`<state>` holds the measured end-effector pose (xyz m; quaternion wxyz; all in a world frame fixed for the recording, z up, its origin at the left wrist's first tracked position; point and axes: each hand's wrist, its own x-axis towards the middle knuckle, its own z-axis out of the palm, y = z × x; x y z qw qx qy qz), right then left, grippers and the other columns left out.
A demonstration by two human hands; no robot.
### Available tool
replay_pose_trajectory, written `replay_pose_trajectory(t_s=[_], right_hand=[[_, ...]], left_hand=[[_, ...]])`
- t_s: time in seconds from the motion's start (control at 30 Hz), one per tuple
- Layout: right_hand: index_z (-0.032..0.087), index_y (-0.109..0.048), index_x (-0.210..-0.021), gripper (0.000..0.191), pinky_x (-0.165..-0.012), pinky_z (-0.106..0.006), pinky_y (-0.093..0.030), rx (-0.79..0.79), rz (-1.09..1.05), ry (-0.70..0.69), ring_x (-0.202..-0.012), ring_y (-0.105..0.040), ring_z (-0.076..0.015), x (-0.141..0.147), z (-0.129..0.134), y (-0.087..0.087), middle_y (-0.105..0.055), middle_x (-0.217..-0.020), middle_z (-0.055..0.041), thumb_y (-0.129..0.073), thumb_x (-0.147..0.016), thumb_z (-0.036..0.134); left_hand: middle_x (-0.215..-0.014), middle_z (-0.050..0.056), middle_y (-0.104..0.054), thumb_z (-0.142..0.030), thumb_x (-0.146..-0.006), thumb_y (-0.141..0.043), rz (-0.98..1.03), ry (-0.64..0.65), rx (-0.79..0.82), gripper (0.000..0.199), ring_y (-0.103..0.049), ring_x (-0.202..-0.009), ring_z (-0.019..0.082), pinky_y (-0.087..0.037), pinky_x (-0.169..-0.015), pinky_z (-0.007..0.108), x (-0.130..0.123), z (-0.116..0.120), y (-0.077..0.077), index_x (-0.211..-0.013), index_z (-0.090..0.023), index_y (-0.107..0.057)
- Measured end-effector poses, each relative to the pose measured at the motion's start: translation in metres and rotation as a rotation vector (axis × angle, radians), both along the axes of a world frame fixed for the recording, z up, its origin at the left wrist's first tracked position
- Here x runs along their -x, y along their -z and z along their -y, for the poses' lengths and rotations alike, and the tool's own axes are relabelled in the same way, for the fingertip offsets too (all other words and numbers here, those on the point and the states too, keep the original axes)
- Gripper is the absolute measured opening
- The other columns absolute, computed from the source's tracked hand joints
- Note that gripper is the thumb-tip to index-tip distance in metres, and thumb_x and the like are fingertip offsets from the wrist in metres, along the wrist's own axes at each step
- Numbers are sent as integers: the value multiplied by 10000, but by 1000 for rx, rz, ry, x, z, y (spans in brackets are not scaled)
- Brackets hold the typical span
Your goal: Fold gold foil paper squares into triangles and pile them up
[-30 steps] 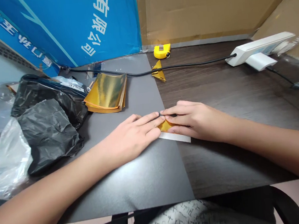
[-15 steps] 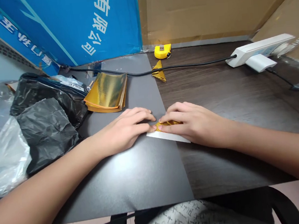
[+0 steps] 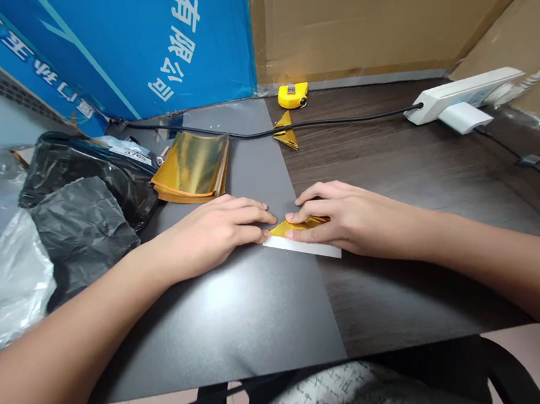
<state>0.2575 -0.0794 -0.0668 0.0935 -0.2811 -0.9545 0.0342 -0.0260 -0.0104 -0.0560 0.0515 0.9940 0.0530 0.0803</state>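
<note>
A sheet of gold foil paper point(image 3: 280, 230), partly folded, with a white strip along its near edge, lies flat on the desk between my two hands. My left hand point(image 3: 222, 232) rests at its left corner; the thumb tip touches that corner and the fingers curve just beyond it. With thumb and index finger pressed down on the gold side, my right hand point(image 3: 353, 219) holds the sheet and hides its right end. A stack of gold foil paper point(image 3: 193, 165) lies beyond my left hand. Farther back is a small folded gold piece point(image 3: 286, 133).
A yellow tape measure point(image 3: 293, 96) stands at the back by the cardboard point(image 3: 352, 20). A black cable point(image 3: 339, 121) crosses the desk to a white power strip point(image 3: 466, 94). Crumpled black plastic bags point(image 3: 83, 221) and a whitish bag point(image 3: 16, 286) crowd the left side.
My left hand has slid slightly left along the paper to its corner, uncovering more of the gold. My right hand stays pressed on the sheet, nearly still.
</note>
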Motion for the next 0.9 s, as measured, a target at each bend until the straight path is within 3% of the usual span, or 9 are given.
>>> replay_pose_trajectory(t_s=[0.2, 0.37, 0.5, 0.7, 0.8, 0.9], right_hand=[[257, -695, -1312, 395, -912, -463, -473, -9, 29, -48, -1187, -509, -297, -1, -4, -5, -686, -1235, -105, -439, -1033, 142], [241, -740, -1242, 323, -901, -412, -491, 58, -108, -85, -1079, -505, -251, 0, -10, -2, -688, -1073, -111, -477, -1057, 272], [203, -735, -1239, 322, -918, -419, -499, 89, -166, -92, -1078, -527, -238, 1, -9, 1, -681, -1058, -123, -476, -1059, 272], [162, -731, -1189, 268, -995, -464, -509, 95, -247, -129, -1173, -552, -248, 0, -10, 4, -688, -1165, -133, -555, -1023, 277], [169, -725, -1190, 249, -1032, -471, -512, 70, -298, -139, -1239, -554, -249, -1, -13, 9, -691, -1228, -127, -570, -1012, 250], [168, -728, -1168, 228, -1010, -454, -526, 58, -327, -157, -1217, -585, -240, -1, -13, 12, -721, -1176, -111, -578, -1004, 220]], left_hand=[[-1303, 37, -708, -177, -1059, -422, 25, 35, -77, 312, -618, -1246, 198, -467, -957, 343, 3, -5, 4, -1084, -224, -730], [-1245, 39, -735, -219, -1071, -423, 95, 94, -260, 300, -643, -1151, 189, -450, -857, 336, 0, 1, 0, -1051, -212, -722], [-1210, 49, -742, -190, -1061, -418, 109, 47, -263, 297, -644, -1109, 192, -442, -811, 331, -7, 14, 3, -1170, -182, -694], [-1307, 66, -710, -225, -1051, -420, 78, -71, -331, 322, -618, -1232, 244, -445, -854, 364, -8, 14, 10, -1213, -154, -689], [-1244, 66, -733, -196, -1023, -456, 147, -82, -324, 284, -637, -1167, 250, -452, -823, 362, -8, 17, 7, -1162, -155, -701], [-1140, 67, -745, -173, -993, -496, 202, -24, -181, 265, -649, -1068, 229, -459, -816, 351, -13, 30, 2, -1174, -163, -690]])
